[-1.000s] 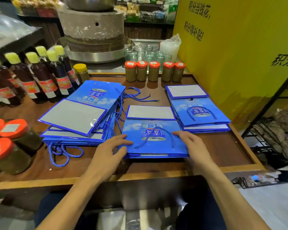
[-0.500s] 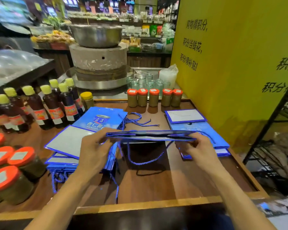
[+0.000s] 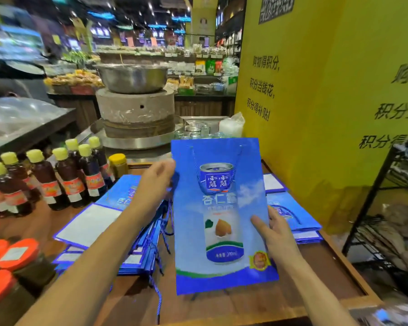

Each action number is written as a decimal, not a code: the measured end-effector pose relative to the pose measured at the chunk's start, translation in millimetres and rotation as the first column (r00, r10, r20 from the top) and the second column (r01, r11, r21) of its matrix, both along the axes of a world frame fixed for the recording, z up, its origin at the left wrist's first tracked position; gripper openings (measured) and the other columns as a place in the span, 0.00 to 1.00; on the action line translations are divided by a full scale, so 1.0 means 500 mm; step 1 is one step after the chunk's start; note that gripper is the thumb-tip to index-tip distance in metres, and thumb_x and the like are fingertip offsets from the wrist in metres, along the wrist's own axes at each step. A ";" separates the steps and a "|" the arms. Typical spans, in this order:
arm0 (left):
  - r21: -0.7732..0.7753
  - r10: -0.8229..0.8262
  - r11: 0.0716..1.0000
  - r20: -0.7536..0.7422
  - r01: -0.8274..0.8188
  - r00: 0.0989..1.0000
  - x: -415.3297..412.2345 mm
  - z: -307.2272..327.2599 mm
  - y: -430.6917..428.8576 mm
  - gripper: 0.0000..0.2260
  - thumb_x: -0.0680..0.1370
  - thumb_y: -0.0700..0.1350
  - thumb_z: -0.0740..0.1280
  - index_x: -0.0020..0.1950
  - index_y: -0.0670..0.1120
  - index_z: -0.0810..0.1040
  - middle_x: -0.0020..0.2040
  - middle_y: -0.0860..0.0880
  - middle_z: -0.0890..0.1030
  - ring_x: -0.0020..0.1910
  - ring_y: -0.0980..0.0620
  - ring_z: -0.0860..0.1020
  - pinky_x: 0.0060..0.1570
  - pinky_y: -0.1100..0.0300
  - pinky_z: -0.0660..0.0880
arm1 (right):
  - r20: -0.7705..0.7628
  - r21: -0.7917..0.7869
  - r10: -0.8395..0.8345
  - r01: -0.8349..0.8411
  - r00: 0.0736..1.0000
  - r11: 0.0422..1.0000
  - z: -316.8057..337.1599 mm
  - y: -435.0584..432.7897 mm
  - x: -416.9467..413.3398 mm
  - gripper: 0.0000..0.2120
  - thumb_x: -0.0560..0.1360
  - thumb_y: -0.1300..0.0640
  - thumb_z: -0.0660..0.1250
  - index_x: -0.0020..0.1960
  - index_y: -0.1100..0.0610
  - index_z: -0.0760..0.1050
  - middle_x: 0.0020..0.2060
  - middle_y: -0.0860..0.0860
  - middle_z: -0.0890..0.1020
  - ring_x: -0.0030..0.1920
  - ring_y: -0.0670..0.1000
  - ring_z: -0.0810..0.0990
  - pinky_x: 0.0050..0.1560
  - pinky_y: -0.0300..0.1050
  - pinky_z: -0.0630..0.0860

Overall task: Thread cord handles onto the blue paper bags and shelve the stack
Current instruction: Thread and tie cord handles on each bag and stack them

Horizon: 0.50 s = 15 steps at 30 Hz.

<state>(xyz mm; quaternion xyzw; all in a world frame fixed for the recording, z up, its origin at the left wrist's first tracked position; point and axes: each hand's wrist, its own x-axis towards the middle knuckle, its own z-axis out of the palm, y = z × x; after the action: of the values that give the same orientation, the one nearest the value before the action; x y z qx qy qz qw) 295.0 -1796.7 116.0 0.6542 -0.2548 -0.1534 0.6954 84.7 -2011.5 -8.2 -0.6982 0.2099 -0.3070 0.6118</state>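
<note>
I hold a flat blue paper bag [image 3: 222,217] upright above the wooden table [image 3: 245,307], its printed front facing me and a blue cord handle at its top. My left hand [image 3: 154,182] grips its upper left edge. My right hand [image 3: 272,234] holds its right edge, thumb on the front. A messy stack of blue bags [image 3: 97,227] with loose blue cords [image 3: 159,295] lies to the left. A smaller stack of bags [image 3: 292,215] lies to the right, partly hidden by the held bag.
Dark bottles with yellow caps [image 3: 64,177] stand at the table's left. Orange-lidded jars [image 3: 14,262] crowd the near left. A stone mill [image 3: 134,114] with a metal basin stands behind. A yellow wall [image 3: 327,90] and a black wire rack [image 3: 391,208] are on the right.
Both hands lifted a bag off the table and turned it from flat to upright, facing me. The view has tilted upward.
</note>
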 end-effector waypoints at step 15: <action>0.254 -0.182 0.937 -0.228 0.239 0.956 -0.073 -0.219 -0.331 0.20 0.78 0.30 0.71 0.67 0.45 0.74 0.44 0.42 0.84 0.38 0.46 0.86 0.29 0.52 0.82 | -0.420 -0.470 -0.471 0.258 0.776 0.844 0.055 -0.349 0.028 0.18 0.75 0.50 0.77 0.61 0.57 0.82 0.55 0.57 0.87 0.55 0.59 0.85 0.49 0.52 0.76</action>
<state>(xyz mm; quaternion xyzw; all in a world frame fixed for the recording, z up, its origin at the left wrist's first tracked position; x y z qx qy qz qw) 258.6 -1962.1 6.6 0.6956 -0.2277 -0.3269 0.5978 98.8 -2186.0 19.3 -0.8053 0.4362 -0.2566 0.3087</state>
